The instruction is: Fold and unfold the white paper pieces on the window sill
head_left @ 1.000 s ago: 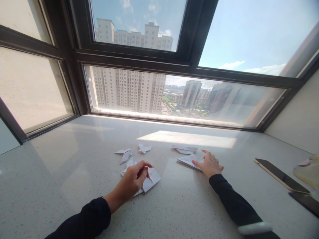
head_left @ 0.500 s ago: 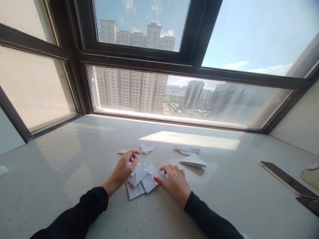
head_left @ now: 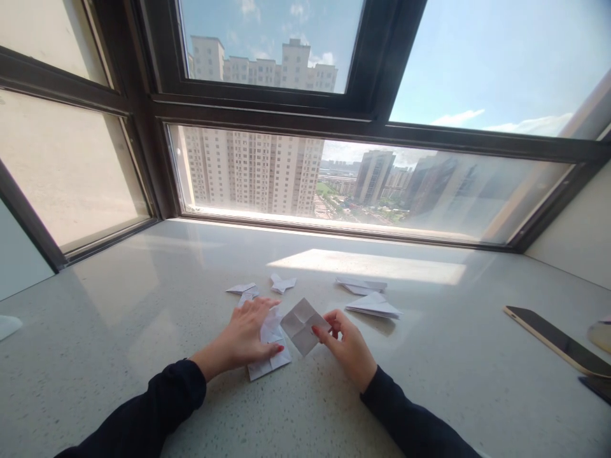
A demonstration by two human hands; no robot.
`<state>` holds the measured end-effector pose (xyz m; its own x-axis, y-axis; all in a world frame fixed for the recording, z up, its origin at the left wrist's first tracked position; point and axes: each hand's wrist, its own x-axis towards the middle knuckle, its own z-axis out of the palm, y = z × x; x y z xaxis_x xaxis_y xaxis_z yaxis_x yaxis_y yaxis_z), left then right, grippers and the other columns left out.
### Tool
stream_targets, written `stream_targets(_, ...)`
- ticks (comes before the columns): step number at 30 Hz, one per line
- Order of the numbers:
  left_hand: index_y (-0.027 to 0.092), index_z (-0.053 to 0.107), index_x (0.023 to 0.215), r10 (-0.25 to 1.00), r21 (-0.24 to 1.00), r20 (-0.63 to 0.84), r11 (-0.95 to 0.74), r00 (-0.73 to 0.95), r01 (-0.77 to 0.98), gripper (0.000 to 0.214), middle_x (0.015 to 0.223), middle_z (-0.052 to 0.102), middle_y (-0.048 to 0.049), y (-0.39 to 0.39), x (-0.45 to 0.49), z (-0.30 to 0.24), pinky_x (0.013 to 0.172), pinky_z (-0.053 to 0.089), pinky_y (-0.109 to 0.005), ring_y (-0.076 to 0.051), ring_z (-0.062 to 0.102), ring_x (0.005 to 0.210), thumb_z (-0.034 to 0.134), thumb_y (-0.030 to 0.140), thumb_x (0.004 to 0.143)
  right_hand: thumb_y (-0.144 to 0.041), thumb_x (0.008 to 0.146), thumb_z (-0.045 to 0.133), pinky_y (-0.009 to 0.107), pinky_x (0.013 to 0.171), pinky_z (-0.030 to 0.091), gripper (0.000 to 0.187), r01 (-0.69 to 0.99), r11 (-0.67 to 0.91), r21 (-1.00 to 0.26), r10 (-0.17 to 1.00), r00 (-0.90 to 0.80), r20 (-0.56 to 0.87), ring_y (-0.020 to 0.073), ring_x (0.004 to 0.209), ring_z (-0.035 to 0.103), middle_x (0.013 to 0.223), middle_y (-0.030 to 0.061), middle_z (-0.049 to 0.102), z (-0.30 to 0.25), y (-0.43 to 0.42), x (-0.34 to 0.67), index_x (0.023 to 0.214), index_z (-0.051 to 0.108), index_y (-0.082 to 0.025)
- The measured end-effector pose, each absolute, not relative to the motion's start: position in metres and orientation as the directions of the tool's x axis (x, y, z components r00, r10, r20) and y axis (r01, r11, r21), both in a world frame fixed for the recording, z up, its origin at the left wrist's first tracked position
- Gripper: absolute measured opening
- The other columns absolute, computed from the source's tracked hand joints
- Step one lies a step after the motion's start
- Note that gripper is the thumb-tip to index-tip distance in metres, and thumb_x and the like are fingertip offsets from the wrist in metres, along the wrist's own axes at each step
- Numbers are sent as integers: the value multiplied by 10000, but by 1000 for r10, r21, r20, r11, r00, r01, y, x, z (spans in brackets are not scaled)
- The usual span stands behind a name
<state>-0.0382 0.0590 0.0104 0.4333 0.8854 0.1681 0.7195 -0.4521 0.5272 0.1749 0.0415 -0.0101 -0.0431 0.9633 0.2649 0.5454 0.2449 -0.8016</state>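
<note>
Between its thumb and fingers, my right hand [head_left: 347, 346] pinches a folded paper square [head_left: 303, 326] by its right corner. The square is raised and tilted, with crossing creases on the face toward me. My left hand [head_left: 241, 337] lies with fingers apart over several white folded papers [head_left: 270, 364] and hides part of them. Whether it presses on them I cannot tell. Just beyond its fingers are a pointed folded paper [head_left: 242, 289] and a small star-shaped folded paper [head_left: 283, 284].
Two folded paper planes [head_left: 373, 305] lie on the speckled white sill [head_left: 429, 381], right of centre. A phone [head_left: 556, 340] rests at the right, partly over a dark object [head_left: 596, 387]. A dark window frame [head_left: 334, 229] bounds the far edge.
My right hand has taken the paper square from the pile and lifted it. My left hand has come down over the remaining papers with its fingers spread.
</note>
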Motion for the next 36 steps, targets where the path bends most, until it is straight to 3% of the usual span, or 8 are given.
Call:
stream_targets(4, 165, 496, 1066, 921, 691, 208, -376, 329, 617, 385, 1049, 554, -96, 64, -39, 10, 801, 401, -388, -229, 533, 916, 507, 224, 686, -448, 725, 499, 266, 508, 388, 258, 428, 254, -868, 960, -1, 280, 157, 528, 532, 575, 12, 613, -11, 43, 177, 758, 477, -192)
stream_targets(9, 175, 479, 1064, 914, 817, 397, -396, 89, 418, 315, 984, 579, -65, 73, -48, 15, 754, 438, -318, -190, 566, 866, 413, 311, 788, -468, 702, 525, 262, 488, 393, 287, 318, 241, -917, 964, 32, 265, 156, 515, 542, 579, 14, 618, -12, 43, 176, 762, 447, -197)
stream_targets(12, 189, 366, 1174, 841, 726, 540, -477, 19, 496, 398, 1127, 497, -87, 79, -54, 10, 843, 390, -337, -199, 491, 1021, 417, 305, 796, -479, 693, 533, 260, 487, 392, 295, 265, 237, -935, 966, 41, 256, 158, 518, 551, 568, 11, 614, -11, 42, 175, 724, 433, -203)
stream_targets(16, 197, 359, 1190, 732, 442, 680, -445, 32, 779, 423, 1243, 392, -106, 81, -56, 7, 933, 260, -398, -241, 346, 1143, 453, 273, 785, -478, 682, 546, 262, 496, 388, 301, 234, 229, -945, 967, 54, 248, 155, 524, 545, 577, 14, 615, -11, 42, 174, 695, 423, -203)
stream_targets(19, 223, 539, 977, 814, 329, 511, -482, 276, 812, 237, 982, 555, -54, 75, -53, 14, 836, 324, -376, -227, 464, 933, 445, 338, 792, -468, 675, 559, 247, 459, 357, 303, 195, 201, -960, 974, 64, 217, 135, 484, 501, 562, 4, 596, -13, 43, 175, 701, 414, -203)
stream_targets(23, 207, 583, 841, 833, 288, 215, -552, 509, 782, 435, 878, 542, -59, 66, -49, 22, 772, 349, -372, -254, 453, 869, 523, 585, 634, -452, 662, 580, 228, 426, 320, 305, 144, 173, -974, 980, 78, 185, 116, 451, 452, 525, -19, 568, -14, 44, 175, 709, 406, -206)
stream_targets(32, 168, 519, 752, 871, 381, 28, -463, 491, 800, 489, 874, 503, -65, 62, -45, 20, 727, 364, -362, -269, 444, 864, 623, 579, 507, -441, 658, 594, 217, 430, 333, 308, 78, 172, -982, 980, 85, 179, 104, 450, 442, 500, -39, 544, -12, 43, 172, 719, 407, -205)
stream_targets(36, 166, 485, 727, 875, 547, 73, -436, 478, 715, 430, 834, 519, -44, 62, -41, 22, 684, 393, -340, -234, 472, 814, 619, 535, 552, -438, 681, 577, 218, 442, 342, 297, 63, 206, -977, 973, 95, 211, 104, 450, 440, 499, -48, 531, -7, 40, 173, 746, 406, -204)
